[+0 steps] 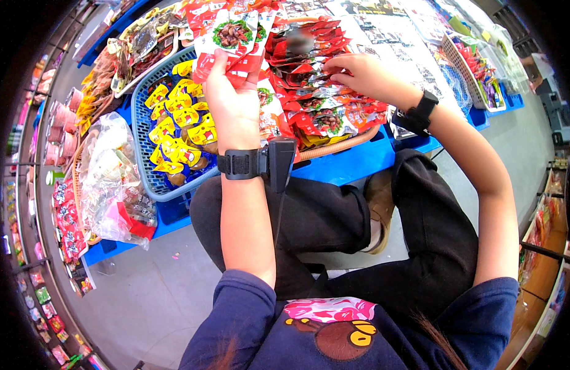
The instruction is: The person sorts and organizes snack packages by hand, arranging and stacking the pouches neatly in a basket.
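Pkts [232,37], red, are clamped in L hand [231,98]. R of that grip, R hand [366,78] is held at pkt stack [328,121], fingers curled; whether any's gripped can't be told. Blue basket [141,148] w/ yellow packs [185,116] is seen just L.

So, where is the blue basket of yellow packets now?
In the head view's left half, the basket lies between the clear plastic bag and the left hand.

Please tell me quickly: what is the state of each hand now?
Left hand: closed, holding at least one red packet.
Right hand: half-curled at the row of red packets; grip cannot be told.
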`<state>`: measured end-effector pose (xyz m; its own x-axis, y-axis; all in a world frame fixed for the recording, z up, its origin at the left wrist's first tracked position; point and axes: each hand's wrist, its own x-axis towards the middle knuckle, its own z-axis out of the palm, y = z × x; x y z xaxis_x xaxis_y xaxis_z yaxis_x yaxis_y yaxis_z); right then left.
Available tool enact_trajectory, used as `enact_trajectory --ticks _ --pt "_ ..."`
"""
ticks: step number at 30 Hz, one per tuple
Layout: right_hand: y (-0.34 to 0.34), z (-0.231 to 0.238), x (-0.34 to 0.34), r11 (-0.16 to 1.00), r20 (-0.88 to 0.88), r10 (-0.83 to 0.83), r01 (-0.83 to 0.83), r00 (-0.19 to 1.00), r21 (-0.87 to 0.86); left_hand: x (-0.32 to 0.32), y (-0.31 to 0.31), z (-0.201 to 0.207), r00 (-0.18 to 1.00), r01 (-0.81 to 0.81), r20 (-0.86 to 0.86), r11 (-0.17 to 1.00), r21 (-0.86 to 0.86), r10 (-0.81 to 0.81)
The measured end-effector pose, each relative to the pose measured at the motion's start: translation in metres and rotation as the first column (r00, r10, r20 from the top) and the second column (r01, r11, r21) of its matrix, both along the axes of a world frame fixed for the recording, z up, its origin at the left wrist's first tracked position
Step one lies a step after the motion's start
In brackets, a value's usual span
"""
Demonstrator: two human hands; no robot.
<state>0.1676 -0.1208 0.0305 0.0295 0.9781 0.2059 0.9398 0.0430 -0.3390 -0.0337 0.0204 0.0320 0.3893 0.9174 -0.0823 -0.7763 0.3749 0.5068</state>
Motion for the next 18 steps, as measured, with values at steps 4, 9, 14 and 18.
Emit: enact_trajectory --ticks 4,9,14,18 --pt "0.006 -0.001 0.005 0.997 0.111 0.082 -0.081 0.990 -0.010 0.000 0.001 -0.001 1.000 0.022 0.005 1.000 -0.002 -0.022" --pt "0.006 0.001 0.003 0.996 0.208 0.093 -0.089 0.974 -0.027 0.001 -0.001 -0.001 1.000 -0.005 -0.008 1.000 0.010 0.005" --pt "0.000 -0.004 -0.001 0.998 0.299 0.043 -0.052 0.953 0.023 0.000 0.000 0.000 1.000 0.017 -0.011 1.000 -0.013 -0.017" --pt "-0.007 -0.011 0.003 0.994 0.234 -0.045 0.020 0.971 0.109 0.001 -0.002 0.003 0.999 -0.012 -0.044 1.000 -0.013 0.012"
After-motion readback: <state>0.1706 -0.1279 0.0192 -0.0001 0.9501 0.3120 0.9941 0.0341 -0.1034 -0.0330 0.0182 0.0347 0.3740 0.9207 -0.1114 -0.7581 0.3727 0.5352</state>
